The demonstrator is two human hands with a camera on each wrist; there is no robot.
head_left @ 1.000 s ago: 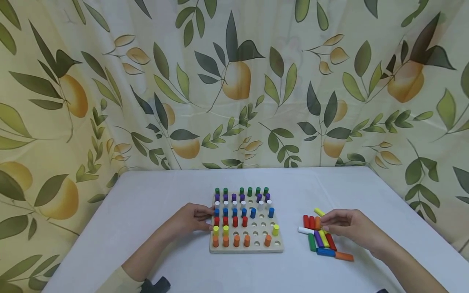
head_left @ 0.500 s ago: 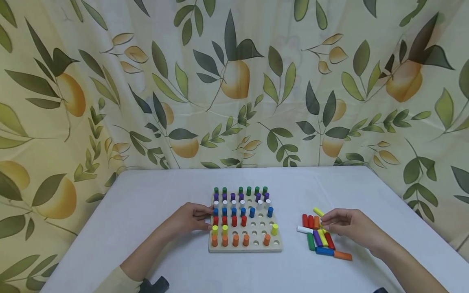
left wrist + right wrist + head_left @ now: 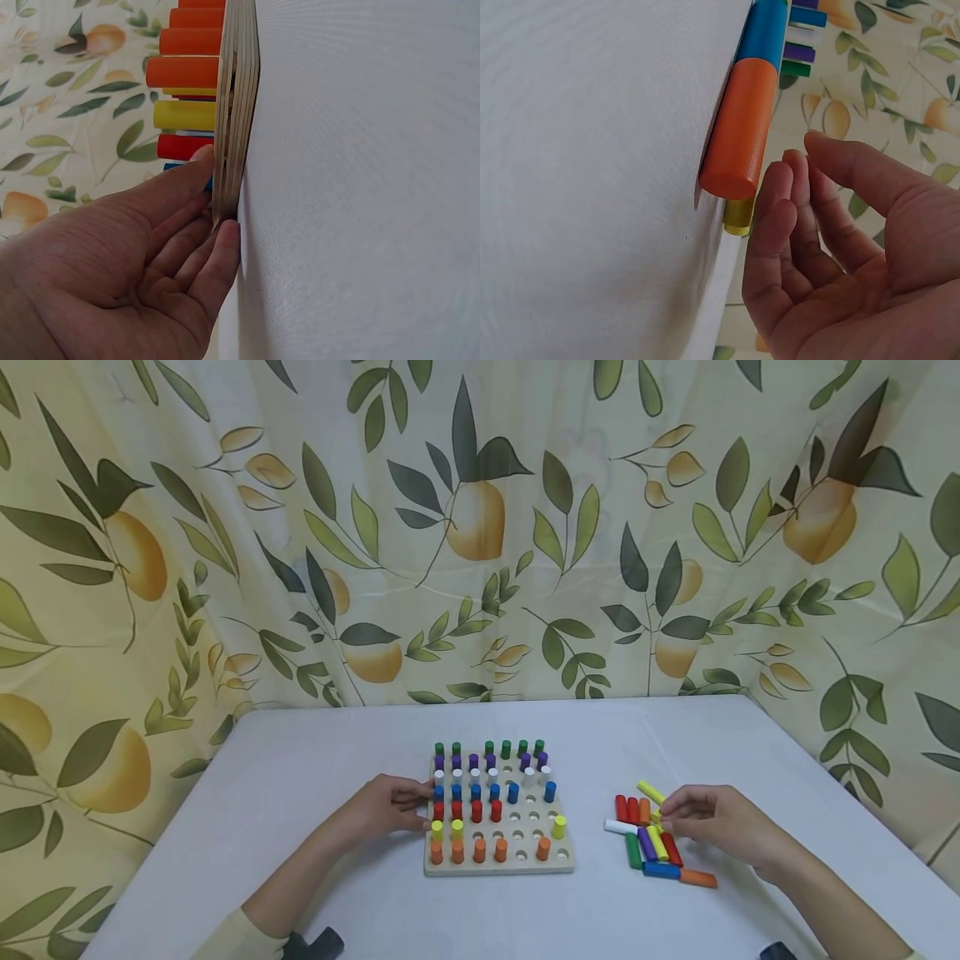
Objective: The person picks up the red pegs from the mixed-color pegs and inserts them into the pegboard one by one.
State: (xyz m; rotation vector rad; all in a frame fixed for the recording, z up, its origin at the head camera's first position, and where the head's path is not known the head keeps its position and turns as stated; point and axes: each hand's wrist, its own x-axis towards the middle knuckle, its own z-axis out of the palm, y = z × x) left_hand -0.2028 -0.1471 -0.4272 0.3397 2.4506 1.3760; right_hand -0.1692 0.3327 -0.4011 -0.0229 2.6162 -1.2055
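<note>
A wooden pegboard (image 3: 517, 867) stands in the middle of the table with upright coloured pegs in rows and some bare holes. My left hand (image 3: 396, 803) grips its left edge; in the left wrist view the thumb lies at the top face beside a red peg (image 3: 184, 146) and the fingers are at the side edge. Loose pegs lie in a group on the right, among them a white peg (image 3: 620, 827), a blue peg (image 3: 662, 869) and an orange peg (image 3: 698, 878). Over the group's right side hovers my right hand (image 3: 716, 818), fingers loosely bent, nothing visible between thumb and fingertips.
A white cloth (image 3: 315, 739) covers the table. Behind it hangs a curtain (image 3: 480, 610) printed with fruit and leaves. Dark wrist straps show at the bottom edge of the head view. A strip of cloth separates the board from the loose pegs.
The whole head view has shifted slightly. Both hands, the board and the loose pegs keep their places relative to each other.
</note>
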